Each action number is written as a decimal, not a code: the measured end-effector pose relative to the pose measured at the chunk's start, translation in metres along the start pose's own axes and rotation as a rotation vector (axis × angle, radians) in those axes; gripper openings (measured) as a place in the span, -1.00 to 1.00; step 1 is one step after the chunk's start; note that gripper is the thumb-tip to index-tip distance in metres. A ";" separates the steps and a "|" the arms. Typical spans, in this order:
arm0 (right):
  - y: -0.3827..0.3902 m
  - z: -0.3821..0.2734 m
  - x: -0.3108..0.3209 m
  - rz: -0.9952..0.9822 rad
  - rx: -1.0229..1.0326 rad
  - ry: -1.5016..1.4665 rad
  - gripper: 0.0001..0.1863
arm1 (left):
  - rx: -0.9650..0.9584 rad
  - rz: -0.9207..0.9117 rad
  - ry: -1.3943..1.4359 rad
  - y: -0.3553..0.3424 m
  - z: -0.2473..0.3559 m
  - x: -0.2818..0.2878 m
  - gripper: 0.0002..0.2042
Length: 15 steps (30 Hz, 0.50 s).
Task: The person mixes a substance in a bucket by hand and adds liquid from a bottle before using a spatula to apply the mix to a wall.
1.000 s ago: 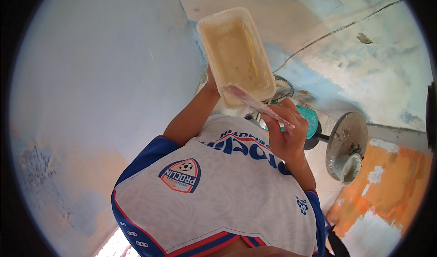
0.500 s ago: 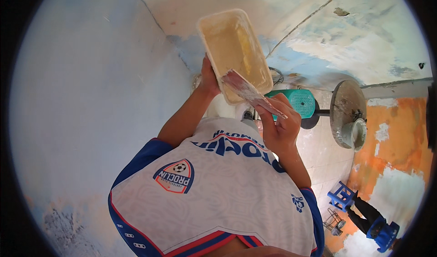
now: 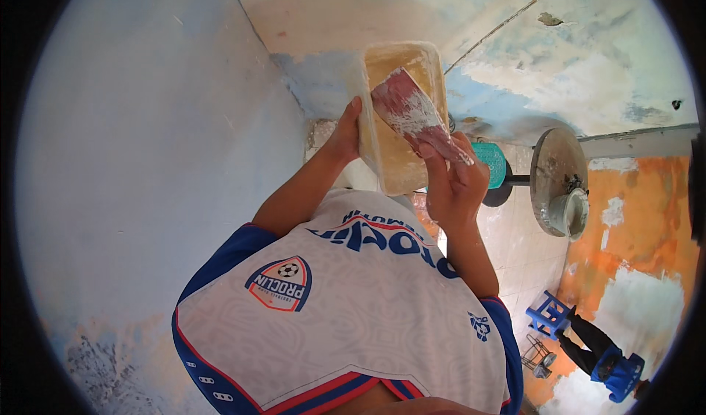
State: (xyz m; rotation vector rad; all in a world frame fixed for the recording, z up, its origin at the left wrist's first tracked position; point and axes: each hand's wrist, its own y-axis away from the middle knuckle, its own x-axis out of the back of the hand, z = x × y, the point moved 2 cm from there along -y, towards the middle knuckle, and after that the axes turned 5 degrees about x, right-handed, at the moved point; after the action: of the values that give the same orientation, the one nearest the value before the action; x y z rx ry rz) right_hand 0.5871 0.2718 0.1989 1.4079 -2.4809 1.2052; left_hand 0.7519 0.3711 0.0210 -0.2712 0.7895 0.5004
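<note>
"What is seen at the far left of the frame?"
"A pale bluish wall [image 3: 147, 143], with dark marks [image 3: 99, 367] spread over it at the lower left."
"And by the left hand [image 3: 344, 137], what is held?"
"The left side of a yellowish rectangular tub [image 3: 397, 166] is gripped by it. The tub is held up in the upper middle of the frame, its mouth turned toward the camera."
"And by the right hand [image 3: 457, 187]?"
"A reddish scraper [image 3: 421, 113], smeared with white, is pinched at its narrow end. Its broad end is placed over the tub; whether the inside is touched cannot be told."
"What is seen farther right?"
"A green item [image 3: 491, 161] is partly covered by the right hand; beyond it a round table [image 3: 548, 165] is seen, with a pail [image 3: 570, 215] at its lower edge. At the lower right, a blue stool [image 3: 549, 316] is seen beside a person [image 3: 616, 374] dressed in blue and black."
</note>
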 end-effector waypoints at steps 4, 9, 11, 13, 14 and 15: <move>0.013 -0.007 0.005 -0.039 0.006 -0.023 -0.83 | 0.049 0.107 0.139 0.005 0.005 -0.008 -0.20; 0.007 -0.002 -0.007 0.024 0.085 -0.034 -0.82 | 0.102 0.020 0.076 0.014 -0.002 -0.006 -0.21; 0.005 -0.009 -0.006 0.042 -0.059 -0.014 -0.81 | 0.095 0.037 0.071 0.019 -0.009 -0.014 -0.22; 0.008 -0.009 0.000 0.023 -0.099 -0.033 -0.80 | 0.090 0.054 0.055 0.022 -0.009 -0.013 -0.22; 0.014 -0.009 0.002 0.017 -0.075 -0.035 -0.80 | 0.097 0.059 0.043 0.024 -0.009 -0.009 -0.22; 0.019 -0.010 0.001 0.002 -0.055 -0.049 -0.79 | 0.106 0.063 0.036 0.027 -0.010 -0.008 -0.22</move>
State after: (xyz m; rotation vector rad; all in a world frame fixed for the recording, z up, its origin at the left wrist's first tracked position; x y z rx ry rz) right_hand 0.5690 0.2825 0.1949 1.4392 -2.5274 1.1075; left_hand 0.7271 0.3871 0.0183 -0.1577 0.8588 0.5117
